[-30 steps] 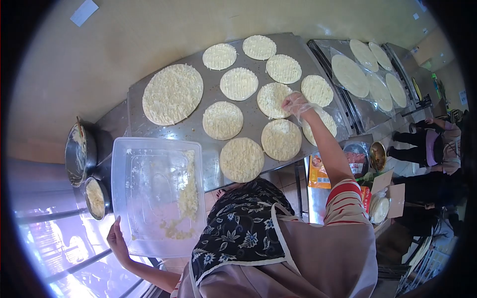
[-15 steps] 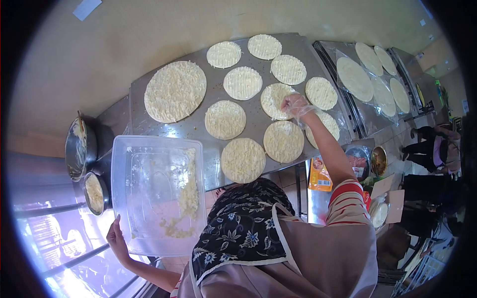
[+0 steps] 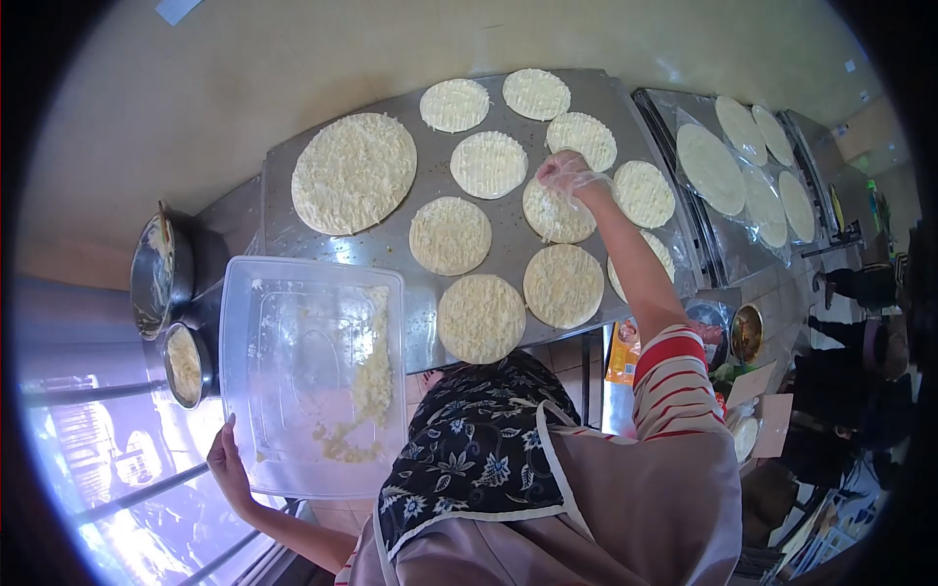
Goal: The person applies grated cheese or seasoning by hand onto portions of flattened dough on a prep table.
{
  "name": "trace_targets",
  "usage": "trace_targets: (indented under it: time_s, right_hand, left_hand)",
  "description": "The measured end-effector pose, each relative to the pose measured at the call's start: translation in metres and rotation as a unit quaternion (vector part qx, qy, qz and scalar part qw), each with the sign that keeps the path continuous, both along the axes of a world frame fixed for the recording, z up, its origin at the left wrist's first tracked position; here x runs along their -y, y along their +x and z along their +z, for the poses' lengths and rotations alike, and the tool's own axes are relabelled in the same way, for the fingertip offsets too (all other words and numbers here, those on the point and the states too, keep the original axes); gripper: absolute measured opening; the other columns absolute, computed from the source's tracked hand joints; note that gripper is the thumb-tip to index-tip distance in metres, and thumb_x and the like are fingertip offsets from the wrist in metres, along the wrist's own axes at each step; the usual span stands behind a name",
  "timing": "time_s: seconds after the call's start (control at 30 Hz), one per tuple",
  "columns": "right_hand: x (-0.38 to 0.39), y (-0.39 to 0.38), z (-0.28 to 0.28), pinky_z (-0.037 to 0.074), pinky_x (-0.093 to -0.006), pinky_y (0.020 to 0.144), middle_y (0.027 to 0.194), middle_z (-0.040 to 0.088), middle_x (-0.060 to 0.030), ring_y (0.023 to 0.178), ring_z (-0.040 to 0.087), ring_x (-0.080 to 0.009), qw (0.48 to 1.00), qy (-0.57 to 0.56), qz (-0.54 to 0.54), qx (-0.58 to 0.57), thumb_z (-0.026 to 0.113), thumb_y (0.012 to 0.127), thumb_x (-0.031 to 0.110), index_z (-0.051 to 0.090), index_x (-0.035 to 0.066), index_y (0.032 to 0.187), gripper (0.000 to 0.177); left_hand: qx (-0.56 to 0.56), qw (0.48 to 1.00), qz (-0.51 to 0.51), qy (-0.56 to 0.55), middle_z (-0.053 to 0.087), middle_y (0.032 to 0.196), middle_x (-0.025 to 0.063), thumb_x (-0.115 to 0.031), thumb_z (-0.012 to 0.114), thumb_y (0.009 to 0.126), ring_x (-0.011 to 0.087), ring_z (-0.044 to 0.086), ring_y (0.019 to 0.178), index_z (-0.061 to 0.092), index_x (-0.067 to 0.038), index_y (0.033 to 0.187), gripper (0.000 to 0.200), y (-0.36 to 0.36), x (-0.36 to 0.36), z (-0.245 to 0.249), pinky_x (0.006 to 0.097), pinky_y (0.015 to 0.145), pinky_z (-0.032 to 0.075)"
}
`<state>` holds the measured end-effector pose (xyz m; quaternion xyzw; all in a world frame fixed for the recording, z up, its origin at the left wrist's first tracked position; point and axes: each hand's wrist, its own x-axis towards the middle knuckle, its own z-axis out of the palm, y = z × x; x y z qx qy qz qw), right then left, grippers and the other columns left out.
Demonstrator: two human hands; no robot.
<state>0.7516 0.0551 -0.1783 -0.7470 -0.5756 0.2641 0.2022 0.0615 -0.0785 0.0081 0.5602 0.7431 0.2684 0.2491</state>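
My left hand point(image 3: 228, 469) grips the lower left edge of a clear plastic container point(image 3: 283, 474), thumb up along its rim. Pale grated cheese point(image 3: 373, 376) lies along the container's right side, with a smaller patch at the bottom. My right hand point(image 3: 564, 174), in a thin clear plastic glove, is closed just above a round flat dough base point(image 3: 559, 217) and covers its upper edge. Cheese shreds lie on that base; whatever is inside the fingers is mostly hidden. Beside it lie another cheese-topped base point(image 3: 564, 286) and a base with ridged white spread point(image 3: 644, 194).
A steel table point(image 3: 391, 256) carries several more topped rounds and one larger round point(image 3: 354, 174). At left stand a metal pot point(image 3: 176, 278) and a bowl point(image 3: 186, 364). Plastic-wrapped plain bases point(image 3: 711, 168) lie on a second surface at right. People stand at far right.
My right hand has moved slightly left and up over the same base, uncovering more of its surface. My left hand keeps its grip on the container. The whole view has shifted a little.
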Motion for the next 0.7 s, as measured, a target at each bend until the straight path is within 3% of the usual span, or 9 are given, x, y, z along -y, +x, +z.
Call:
trace_targets:
  time_s: [0.13,0.17,0.2,0.27,0.4,0.47,0.53,0.63,0.7]
  right_hand:
    - [-0.005,0.011,-0.004,0.050,-0.0264,0.065,0.079,0.067,-0.0052,0.073,0.063,-0.0130,0.982,0.068,0.120,0.125,0.065,0.073,0.005,0.069,0.004,0.085,0.013]
    - [-0.007,0.002,0.005,0.051,-0.0266,0.066,0.079,0.067,-0.0057,0.073,0.063,-0.0134,0.995,0.016,0.079,-0.054,0.066,0.074,0.005,0.069,0.003,0.086,0.013]
    - [-0.007,-0.017,0.026,0.051,-0.0269,0.066,0.079,0.067,-0.0061,0.072,0.063,-0.0138,0.971,-0.045,0.043,-0.231,0.067,0.075,0.006,0.068,0.002,0.088,0.013]
    - [-0.001,-0.084,0.086,0.051,-0.0264,0.067,0.081,0.066,-0.0070,0.072,0.063,-0.0131,0.924,-0.066,0.114,-0.359,0.068,0.078,0.008,0.067,0.001,0.090,0.015]
    - [0.005,-0.224,0.103,0.053,-0.0269,0.069,0.085,0.067,-0.0099,0.075,0.064,-0.0145,0.859,-0.125,0.338,-0.364,0.071,0.076,0.015,0.067,0.001,0.094,0.023]
    - [0.003,-0.290,0.073,0.051,-0.0307,0.071,0.084,0.067,-0.0120,0.077,0.064,-0.0206,0.857,-0.032,0.466,-0.219,0.072,0.072,0.024,0.067,0.001,0.092,0.031]
    - [0.000,-0.346,0.024,0.051,-0.0342,0.071,0.082,0.065,-0.0156,0.076,0.064,-0.0264,0.856,0.051,0.515,0.006,0.073,0.067,0.034,0.066,0.003,0.093,0.041]
    - [0.007,-0.390,-0.008,0.050,-0.0382,0.070,0.083,0.064,-0.0175,0.079,0.062,-0.0301,0.850,-0.016,0.523,0.064,0.071,0.065,0.039,0.065,0.003,0.089,0.043]
    - [0.027,-0.399,0.000,0.048,-0.0419,0.069,0.082,0.061,-0.0181,0.080,0.060,-0.0327,0.801,-0.093,0.587,0.066,0.070,0.064,0.041,0.062,0.002,0.085,0.044]
  left_hand:
    - [-0.035,0.999,0.005,-0.030,0.040,0.063,-0.0079,-0.028,0.049,0.094,0.0040,0.026,0.056,0.063,-0.004,0.114,0.034,0.005,0.001,0.007,0.0221,0.049,0.021]
    - [-0.038,0.999,-0.012,-0.012,0.050,0.073,-0.0063,-0.024,0.048,0.095,0.0048,0.032,0.060,0.062,-0.003,0.114,0.032,0.004,0.003,0.005,0.0202,0.053,0.029]
    - [-0.055,0.998,-0.013,-0.032,0.061,0.086,-0.0020,-0.020,0.048,0.095,0.0065,0.045,0.069,0.062,-0.001,0.112,0.030,0.010,0.003,0.012,0.0215,0.065,0.040]
    - [-0.040,0.999,-0.020,0.009,0.068,0.095,0.0121,-0.016,0.050,0.093,0.0138,0.058,0.089,0.063,0.002,0.107,0.027,0.024,0.003,0.017,0.0279,0.083,0.044]
    - [-0.032,0.998,-0.013,0.048,0.061,0.071,0.0057,-0.021,0.055,0.091,0.0089,0.049,0.066,0.065,0.005,0.098,0.028,0.040,0.002,0.017,0.0249,0.062,0.042]
    - [-0.030,0.999,0.003,0.041,0.058,0.065,0.0047,-0.022,0.057,0.090,0.0088,0.046,0.062,0.065,0.005,0.096,0.028,0.054,-0.001,0.024,0.0252,0.058,0.040]
    - [-0.030,0.998,0.000,0.056,0.058,0.064,0.0053,-0.022,0.058,0.089,0.0089,0.046,0.062,0.065,0.004,0.096,0.028,0.049,-0.004,0.018,0.0250,0.058,0.040]
    - [-0.044,0.997,0.001,0.069,0.058,0.064,0.0075,-0.023,0.061,0.088,0.0094,0.048,0.061,0.066,0.003,0.096,0.028,0.044,-0.006,0.016,0.0254,0.057,0.040]
    - [-0.034,0.995,0.026,0.093,0.062,0.067,0.0130,-0.023,0.062,0.087,0.0120,0.053,0.059,0.067,0.001,0.094,0.026,0.039,-0.003,0.011,0.0275,0.056,0.042]
